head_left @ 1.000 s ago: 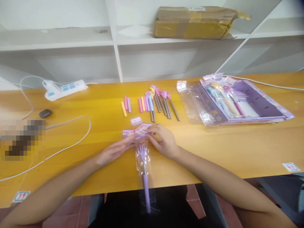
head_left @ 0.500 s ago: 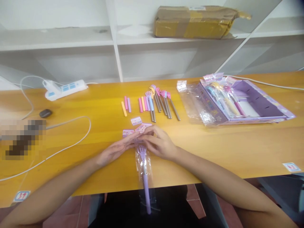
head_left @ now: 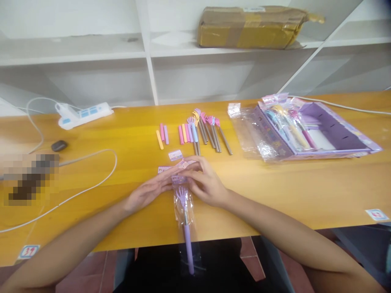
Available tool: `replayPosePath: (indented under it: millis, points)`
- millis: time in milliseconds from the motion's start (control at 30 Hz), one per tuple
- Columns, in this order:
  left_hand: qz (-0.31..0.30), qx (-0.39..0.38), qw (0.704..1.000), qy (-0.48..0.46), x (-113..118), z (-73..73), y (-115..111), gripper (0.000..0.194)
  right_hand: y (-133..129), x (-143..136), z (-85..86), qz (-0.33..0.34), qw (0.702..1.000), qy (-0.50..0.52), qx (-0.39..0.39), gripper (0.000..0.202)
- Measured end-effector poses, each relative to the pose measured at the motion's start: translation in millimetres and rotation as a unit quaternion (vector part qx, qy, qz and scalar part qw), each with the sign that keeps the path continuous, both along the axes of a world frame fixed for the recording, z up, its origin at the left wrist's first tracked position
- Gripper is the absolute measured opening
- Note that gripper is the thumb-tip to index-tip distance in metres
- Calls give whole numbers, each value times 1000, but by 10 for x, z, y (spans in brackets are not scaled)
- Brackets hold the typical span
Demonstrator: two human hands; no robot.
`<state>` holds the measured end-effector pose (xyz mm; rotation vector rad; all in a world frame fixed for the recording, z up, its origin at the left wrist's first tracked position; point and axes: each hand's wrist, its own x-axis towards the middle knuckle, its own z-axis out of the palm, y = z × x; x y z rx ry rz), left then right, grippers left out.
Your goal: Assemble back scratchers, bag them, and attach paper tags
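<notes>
A purple back scratcher (head_left: 188,248) lies in a clear plastic bag (head_left: 192,211), its hand-shaped head toward the shelf and its handle past the table's near edge. A printed card (head_left: 179,179) sits at the bag's top end. My left hand (head_left: 152,186) reaches in from the left, fingers stretched out straight, tips at the card. From the other side my right hand (head_left: 208,182) has its fingers bent and closed on the card's edge; the fingertips partly hide it. Beyond the hands is a loose printed card (head_left: 175,155); others are partly covered by my fingers.
Metal-stemmed back scratchers (head_left: 214,134) and coloured handle sleeves (head_left: 161,134) lie further back. At right, a purple display box (head_left: 336,154) holds bagged scratchers, with plastic bags (head_left: 247,130) beside it. A power strip (head_left: 87,115), a black case (head_left: 59,145) and a white cable (head_left: 91,188) are left.
My right hand's fingers have shifted slightly up and to the left, covering more of the loose cards. The card at the bag's top shows more clearly. The bagged scratcher stays nearly where it was.
</notes>
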<state>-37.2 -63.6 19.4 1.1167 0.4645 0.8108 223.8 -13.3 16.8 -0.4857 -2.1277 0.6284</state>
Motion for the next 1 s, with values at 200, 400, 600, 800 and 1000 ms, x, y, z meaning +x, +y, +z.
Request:
replayPosePath:
  millis: [200,400,600,800,1000]
  points:
    - [3,0,1000,-10,-28,-49,12,64,15,18,-37,36,999,-20,-11,51]
    - [-12,9,1000,-2,-57,-76,17,52,1,16,-3,12,1000,-24,1,53]
    - [-21,-6,999,50,-33,-30,-2,47,7,28,43,4,1000,-8,16,54]
    - [0,-21,998,51,-33,-35,7,44,27,31,46,22,999,-6,38,52]
    - [10,41,989,140,-108,-74,10,28,57,29,73,23,998,0,57,48]
